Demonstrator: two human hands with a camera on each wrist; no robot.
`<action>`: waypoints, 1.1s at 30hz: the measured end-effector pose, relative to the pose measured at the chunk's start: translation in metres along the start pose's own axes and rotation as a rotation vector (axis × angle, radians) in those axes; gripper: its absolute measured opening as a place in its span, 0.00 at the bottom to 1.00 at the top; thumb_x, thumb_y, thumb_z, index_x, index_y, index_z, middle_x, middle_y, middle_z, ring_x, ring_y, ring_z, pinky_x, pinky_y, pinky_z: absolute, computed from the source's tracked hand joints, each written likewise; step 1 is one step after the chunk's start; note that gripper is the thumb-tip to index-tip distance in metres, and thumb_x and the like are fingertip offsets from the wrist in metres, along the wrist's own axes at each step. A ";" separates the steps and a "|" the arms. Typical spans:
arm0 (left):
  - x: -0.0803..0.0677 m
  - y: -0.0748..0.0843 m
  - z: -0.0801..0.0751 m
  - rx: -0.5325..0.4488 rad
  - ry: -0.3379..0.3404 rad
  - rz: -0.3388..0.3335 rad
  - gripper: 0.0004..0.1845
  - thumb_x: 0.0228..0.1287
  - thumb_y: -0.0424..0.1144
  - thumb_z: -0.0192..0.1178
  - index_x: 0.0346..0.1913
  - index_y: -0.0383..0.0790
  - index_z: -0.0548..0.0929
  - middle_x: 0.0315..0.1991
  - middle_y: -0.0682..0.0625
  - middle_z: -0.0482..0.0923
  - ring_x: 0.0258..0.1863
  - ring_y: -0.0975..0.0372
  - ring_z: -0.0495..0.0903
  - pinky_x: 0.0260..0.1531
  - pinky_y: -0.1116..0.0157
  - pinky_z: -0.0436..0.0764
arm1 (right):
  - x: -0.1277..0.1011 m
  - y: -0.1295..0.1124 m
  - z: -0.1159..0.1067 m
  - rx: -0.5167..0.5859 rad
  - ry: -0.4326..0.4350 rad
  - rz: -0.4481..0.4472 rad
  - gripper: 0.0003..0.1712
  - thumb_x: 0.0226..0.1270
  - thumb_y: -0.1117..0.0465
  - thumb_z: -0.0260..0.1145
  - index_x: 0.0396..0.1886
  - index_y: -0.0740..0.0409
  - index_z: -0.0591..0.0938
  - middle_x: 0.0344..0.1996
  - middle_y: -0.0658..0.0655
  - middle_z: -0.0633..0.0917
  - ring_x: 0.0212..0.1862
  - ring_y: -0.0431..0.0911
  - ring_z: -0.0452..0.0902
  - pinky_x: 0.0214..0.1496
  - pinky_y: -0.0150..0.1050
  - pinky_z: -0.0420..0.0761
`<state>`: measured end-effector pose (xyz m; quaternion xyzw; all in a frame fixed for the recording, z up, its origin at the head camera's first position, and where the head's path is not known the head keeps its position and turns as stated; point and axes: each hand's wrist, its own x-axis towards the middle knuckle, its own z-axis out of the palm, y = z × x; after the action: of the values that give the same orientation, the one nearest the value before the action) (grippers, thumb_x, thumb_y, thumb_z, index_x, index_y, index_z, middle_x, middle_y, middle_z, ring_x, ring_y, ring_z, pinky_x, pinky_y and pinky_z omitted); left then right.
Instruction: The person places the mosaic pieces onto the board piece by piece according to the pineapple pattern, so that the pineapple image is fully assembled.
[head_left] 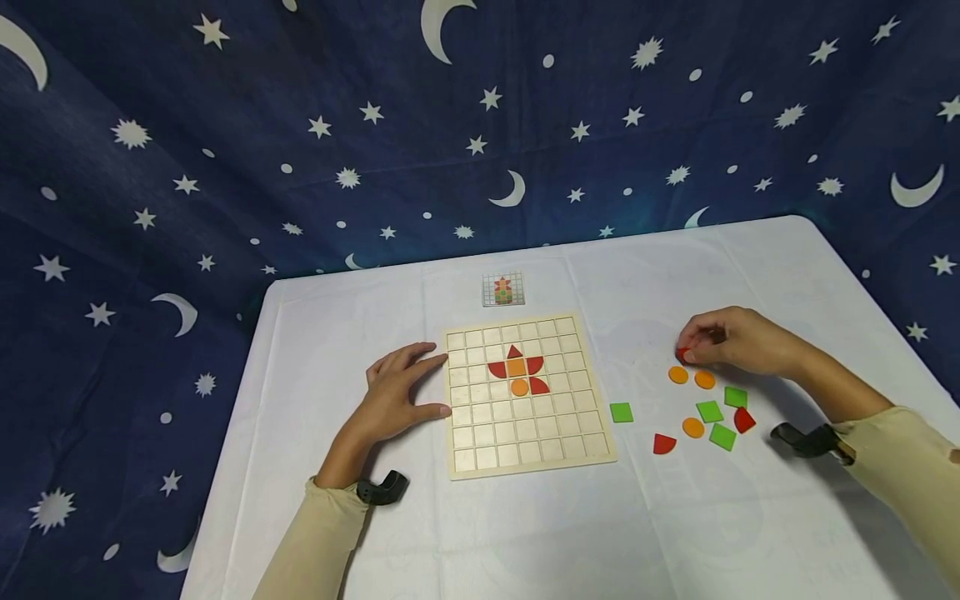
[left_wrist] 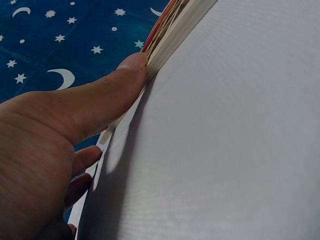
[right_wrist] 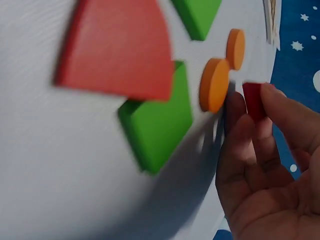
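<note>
Red piece [right_wrist: 254, 100]: pinched by right hand [head_left: 731, 340] above tabletop [head_left: 525, 517], clear only in wrist view; shape unclear. Left hand [head_left: 393, 396], fingers straight, thumb [left_wrist: 117, 85] against grid board [head_left: 525, 392] edge.

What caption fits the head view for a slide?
Left hand rests against a wooden grid board while the right hand pinches a red piece beside loose coloured shapes.

Beige long sleeves [head_left: 315, 533], black wrist-worn camera mounts [head_left: 382, 489], bare hands [head_left: 393, 396]
</note>
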<state>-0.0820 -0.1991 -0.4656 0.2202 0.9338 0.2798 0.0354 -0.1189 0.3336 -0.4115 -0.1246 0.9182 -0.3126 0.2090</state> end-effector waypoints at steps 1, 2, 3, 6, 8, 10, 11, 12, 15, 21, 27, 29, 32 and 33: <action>0.000 0.000 0.000 -0.001 0.000 -0.001 0.45 0.51 0.58 0.77 0.73 0.51 0.74 0.76 0.46 0.65 0.77 0.49 0.59 0.68 0.39 0.49 | 0.001 -0.002 0.000 0.004 0.005 0.005 0.05 0.66 0.60 0.73 0.41 0.47 0.89 0.37 0.49 0.87 0.39 0.43 0.78 0.42 0.31 0.79; 0.000 0.000 0.000 -0.003 0.001 -0.001 0.45 0.51 0.58 0.77 0.73 0.51 0.74 0.76 0.46 0.65 0.77 0.49 0.59 0.68 0.39 0.49 | 0.002 -0.004 0.001 0.013 0.009 0.009 0.06 0.67 0.60 0.72 0.42 0.47 0.89 0.38 0.50 0.87 0.40 0.44 0.78 0.42 0.31 0.80; 0.000 0.000 0.000 -0.004 0.001 -0.002 0.45 0.51 0.58 0.77 0.73 0.51 0.74 0.76 0.46 0.65 0.77 0.49 0.59 0.68 0.39 0.49 | 0.003 -0.007 0.002 0.025 0.010 0.013 0.06 0.69 0.61 0.71 0.43 0.48 0.89 0.40 0.50 0.87 0.40 0.44 0.79 0.43 0.31 0.80; -0.001 0.000 0.000 -0.003 0.001 -0.001 0.45 0.51 0.59 0.77 0.73 0.51 0.74 0.76 0.46 0.65 0.77 0.49 0.59 0.68 0.39 0.49 | 0.008 -0.016 0.007 0.069 0.009 0.003 0.08 0.70 0.61 0.69 0.46 0.50 0.89 0.42 0.52 0.88 0.41 0.45 0.80 0.43 0.30 0.81; -0.001 0.000 0.001 -0.002 0.000 -0.001 0.45 0.51 0.59 0.77 0.73 0.51 0.74 0.76 0.46 0.65 0.77 0.48 0.59 0.68 0.39 0.49 | 0.013 -0.023 0.012 0.116 0.003 -0.012 0.09 0.71 0.62 0.69 0.47 0.53 0.89 0.43 0.54 0.88 0.40 0.46 0.80 0.43 0.31 0.82; -0.001 -0.001 0.001 0.000 -0.001 -0.002 0.45 0.51 0.59 0.77 0.73 0.51 0.74 0.76 0.47 0.65 0.77 0.49 0.59 0.68 0.39 0.49 | 0.017 -0.032 0.018 0.154 -0.004 -0.031 0.10 0.71 0.64 0.69 0.48 0.54 0.89 0.44 0.56 0.88 0.41 0.47 0.81 0.43 0.32 0.83; -0.001 -0.001 0.001 0.001 -0.002 -0.001 0.45 0.51 0.59 0.77 0.73 0.51 0.74 0.76 0.47 0.65 0.77 0.49 0.59 0.68 0.39 0.49 | 0.020 -0.037 0.021 0.164 -0.007 -0.046 0.10 0.71 0.64 0.69 0.49 0.54 0.89 0.44 0.56 0.88 0.41 0.47 0.80 0.43 0.33 0.82; -0.001 -0.001 0.001 0.001 -0.003 -0.001 0.45 0.51 0.59 0.77 0.73 0.51 0.74 0.76 0.47 0.65 0.77 0.49 0.59 0.68 0.39 0.49 | 0.022 -0.042 0.024 0.179 -0.011 -0.055 0.11 0.70 0.64 0.69 0.50 0.55 0.89 0.45 0.56 0.88 0.42 0.48 0.80 0.43 0.33 0.82; 0.000 -0.001 0.000 0.003 -0.005 -0.002 0.45 0.51 0.59 0.77 0.73 0.52 0.74 0.76 0.47 0.65 0.77 0.49 0.59 0.68 0.39 0.49 | 0.029 -0.057 0.033 0.204 -0.017 -0.060 0.14 0.68 0.65 0.70 0.52 0.54 0.88 0.44 0.55 0.88 0.43 0.48 0.80 0.44 0.32 0.80; 0.000 -0.001 0.000 0.007 -0.007 -0.006 0.45 0.51 0.59 0.76 0.73 0.51 0.74 0.76 0.46 0.65 0.77 0.49 0.59 0.68 0.40 0.49 | 0.045 -0.084 0.052 0.312 -0.014 -0.032 0.12 0.61 0.60 0.77 0.45 0.53 0.89 0.38 0.56 0.87 0.40 0.49 0.80 0.41 0.34 0.80; 0.000 -0.001 0.000 0.003 -0.008 -0.008 0.45 0.51 0.59 0.76 0.73 0.50 0.74 0.76 0.46 0.65 0.77 0.49 0.59 0.68 0.39 0.49 | 0.058 -0.105 0.073 0.309 -0.048 -0.096 0.08 0.63 0.60 0.75 0.42 0.50 0.91 0.41 0.53 0.89 0.43 0.49 0.77 0.41 0.35 0.77; 0.000 -0.001 0.000 0.002 -0.010 -0.010 0.45 0.52 0.59 0.76 0.73 0.51 0.74 0.76 0.46 0.65 0.77 0.49 0.59 0.68 0.39 0.49 | 0.062 -0.113 0.079 0.297 -0.073 -0.124 0.08 0.65 0.62 0.74 0.43 0.52 0.91 0.39 0.52 0.89 0.42 0.48 0.77 0.42 0.35 0.77; 0.000 -0.001 0.000 0.001 -0.011 -0.010 0.45 0.52 0.59 0.76 0.74 0.51 0.74 0.76 0.47 0.65 0.78 0.49 0.59 0.68 0.39 0.49 | 0.065 -0.124 0.088 0.292 -0.111 -0.156 0.07 0.65 0.63 0.73 0.43 0.54 0.90 0.37 0.52 0.89 0.39 0.46 0.78 0.41 0.34 0.78; 0.000 -0.001 0.000 0.002 -0.010 -0.010 0.45 0.52 0.59 0.76 0.74 0.51 0.74 0.76 0.47 0.64 0.78 0.49 0.59 0.68 0.39 0.49 | 0.066 -0.129 0.091 0.297 -0.121 -0.165 0.07 0.65 0.63 0.73 0.43 0.55 0.90 0.36 0.52 0.89 0.38 0.46 0.79 0.41 0.34 0.78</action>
<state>-0.0828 -0.1997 -0.4662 0.2172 0.9350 0.2773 0.0413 -0.1225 0.1632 -0.4161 -0.1857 0.8343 -0.4530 0.2537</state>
